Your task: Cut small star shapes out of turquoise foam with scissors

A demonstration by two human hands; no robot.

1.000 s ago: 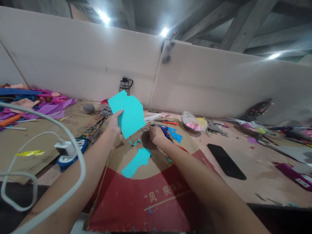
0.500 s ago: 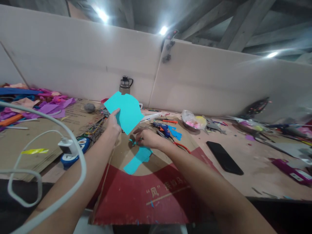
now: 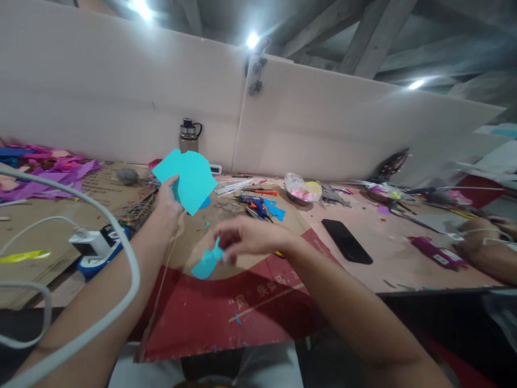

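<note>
My left hand [image 3: 168, 200] is closed on a turquoise cut sheet [image 3: 188, 180], its thumb on the front face. The sheet is held up above the cardboard, with one rounded edge and several straight ones; paper or thin foam, I cannot tell which. Lower and to the right, my right hand [image 3: 244, 238] is bent and slightly blurred, with a small turquoise scrap [image 3: 218, 250] at its fingers. Directly below lies a larger turquoise piece [image 3: 204, 267] on the red and brown cardboard [image 3: 194, 318], partly covered by that hand.
Behind are a glue gun [image 3: 256, 206], blue scraps [image 3: 275, 210] and a bottle [image 3: 188, 137]. A phone [image 3: 346, 241] lies to the right, near another person's arm [image 3: 482, 250]. At left, a white cable [image 3: 135, 280] loops across the view near a power strip [image 3: 95, 264].
My right hand has come lower and nearer, over the turquoise piece, with a small scrap now at its fingers. The left hand still holds the sheet. The view has turned right.
</note>
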